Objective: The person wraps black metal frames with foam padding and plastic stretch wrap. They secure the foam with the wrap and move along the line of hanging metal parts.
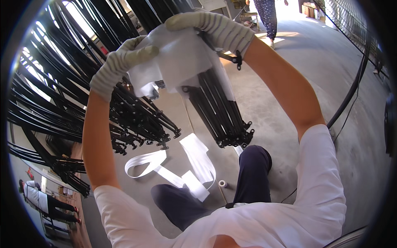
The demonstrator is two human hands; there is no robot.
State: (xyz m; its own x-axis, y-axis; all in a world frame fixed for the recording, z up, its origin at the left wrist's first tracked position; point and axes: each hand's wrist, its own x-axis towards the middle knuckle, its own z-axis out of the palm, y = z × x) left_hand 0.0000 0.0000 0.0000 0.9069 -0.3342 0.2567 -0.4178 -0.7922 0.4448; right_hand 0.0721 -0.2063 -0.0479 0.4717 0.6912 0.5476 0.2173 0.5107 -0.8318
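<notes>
A translucent white wrapping sheet [182, 58] lies around the upper part of a bundle of black metal rods [215, 107]. The rods' lower ends, with small drilled lugs, stick out below it. Wearing a striped knit glove, my left hand [126, 60] closes on the sheet's left edge, thumb in front. My right hand [211, 27], gloved alike, grips the top right of the sheet, its fingers bent over the edge. By my right wrist juts a short black rod end with a lug [236, 60]. Part of the bundle is hidden behind the sheet.
Many more black rods [62, 107] hang densely on my left. A long white strip [194, 155] lies looped on the concrete floor [273, 120] by my knees, near a small tape roll [223, 183]. One person [266, 16] is ahead, another [39, 196] at far left. Black netting [347, 20] hangs at right.
</notes>
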